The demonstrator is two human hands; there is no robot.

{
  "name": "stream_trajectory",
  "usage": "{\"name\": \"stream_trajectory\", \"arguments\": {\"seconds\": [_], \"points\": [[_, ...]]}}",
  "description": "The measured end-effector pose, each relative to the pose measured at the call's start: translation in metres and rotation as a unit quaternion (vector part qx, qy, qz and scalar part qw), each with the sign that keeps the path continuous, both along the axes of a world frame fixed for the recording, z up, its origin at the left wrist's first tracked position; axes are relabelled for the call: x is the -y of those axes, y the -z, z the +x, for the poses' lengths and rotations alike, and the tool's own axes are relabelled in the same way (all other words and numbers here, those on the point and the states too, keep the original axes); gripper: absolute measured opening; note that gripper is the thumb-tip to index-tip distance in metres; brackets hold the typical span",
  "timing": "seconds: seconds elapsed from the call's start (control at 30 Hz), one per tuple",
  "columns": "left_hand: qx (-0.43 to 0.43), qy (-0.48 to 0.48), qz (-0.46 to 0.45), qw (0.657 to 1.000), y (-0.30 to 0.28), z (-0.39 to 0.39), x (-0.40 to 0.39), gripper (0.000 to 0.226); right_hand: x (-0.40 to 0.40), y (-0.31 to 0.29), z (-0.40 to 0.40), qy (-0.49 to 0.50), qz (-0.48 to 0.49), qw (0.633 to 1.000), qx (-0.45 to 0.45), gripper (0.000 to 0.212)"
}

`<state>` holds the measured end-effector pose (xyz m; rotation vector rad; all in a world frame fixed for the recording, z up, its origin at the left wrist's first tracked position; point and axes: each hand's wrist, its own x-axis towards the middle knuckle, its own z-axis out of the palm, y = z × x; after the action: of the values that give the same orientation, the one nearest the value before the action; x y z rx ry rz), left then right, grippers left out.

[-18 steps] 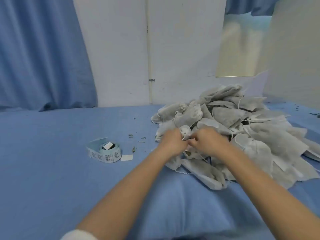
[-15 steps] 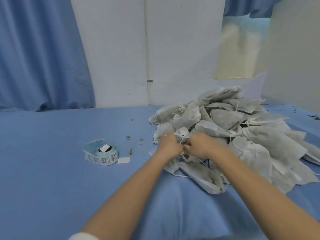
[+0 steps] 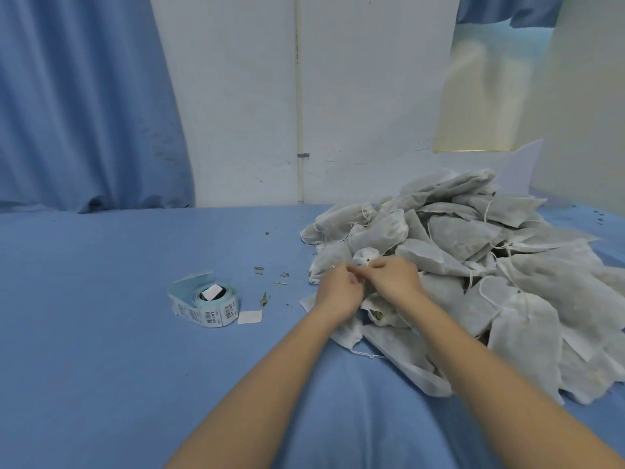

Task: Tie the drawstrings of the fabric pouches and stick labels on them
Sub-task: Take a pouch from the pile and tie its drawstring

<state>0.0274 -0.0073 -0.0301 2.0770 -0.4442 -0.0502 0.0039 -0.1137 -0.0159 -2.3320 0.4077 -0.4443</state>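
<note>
Two bare forearms reach in from the lower edge of the head view, slim and smooth, with no sleeve showing along their visible length. The left hand [image 3: 339,290] and the right hand [image 3: 394,278] are bare too: no glove, ring, watch or bracelet shows on either hand or wrist. Knuckles and short fingers can be made out, but the fingertips are too small and too close together to tell anything about the nails.

blue-covered table [image 3: 101,333] — label roll [image 3: 205,304] | loose label [image 3: 250,317] | pouch pile [image 3: 507,282]
</note>
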Motion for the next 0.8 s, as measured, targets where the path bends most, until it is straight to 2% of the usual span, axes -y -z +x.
{"name": "stream_trajectory", "arguments": {"seconds": [0.1, 0.17, 0.2, 0.27, 0.3, 0.4, 0.5, 0.6, 0.7, 0.8], "points": [[0.06, -0.013, -0.007, 0.998, -0.01, 0.012, -0.001, 0.043, 0.005, -0.011, -0.002, -0.058, 0.062, 0.994, 0.063, 0.028], [0.103, 0.004, 0.014, 0.995, -0.02, 0.02, -0.003, 0.056, 0.007, -0.022, -0.002, -0.092, 0.094, 0.986, 0.099, 0.026], [0.126, 0.011, 0.021, 0.992, -0.025, 0.023, -0.005, 0.059, 0.007, -0.029, -0.001, -0.126, 0.153, 0.972, 0.122, 0.027], [0.176, 0.002, 0.025, 0.984, -0.035, 0.027, -0.007, 0.057, 0.009, -0.042, 0.001, -0.205, 0.313, 0.914, 0.155, 0.027], [0.2, -0.009, 0.017, 0.98, -0.04, 0.029, -0.007, 0.053, 0.009, -0.047, 0.002, -0.233, 0.363, 0.887, 0.162, 0.026], [0.217, -0.017, -0.048, 0.975, -0.055, 0.033, -0.012, 0.041, 0.009, -0.057, 0.004, -0.259, 0.404, 0.863, 0.157, 0.025], [0.174, 0.025, -0.078, 0.981, -0.061, 0.033, -0.02, 0.037, 0.008, -0.063, 0.008, -0.241, 0.442, 0.853, 0.134, 0.027], [0.212, 0.059, 0.005, 0.975, -0.059, 0.031, -0.028, 0.037, 0.005, -0.064, 0.013, -0.194, 0.438, 0.872, 0.104, 0.026], [0.263, 0.055, 0.105, 0.958, -0.056, 0.028, -0.038, 0.055, 0.0, -0.059, 0.018, -0.154, 0.397, 0.903, 0.064, 0.026], [0.261, 0.026, 0.125, 0.957, -0.051, 0.031, -0.049, 0.036, -0.006, -0.049, 0.025, -0.127, 0.382, 0.915, 0.028, 0.029]]}}
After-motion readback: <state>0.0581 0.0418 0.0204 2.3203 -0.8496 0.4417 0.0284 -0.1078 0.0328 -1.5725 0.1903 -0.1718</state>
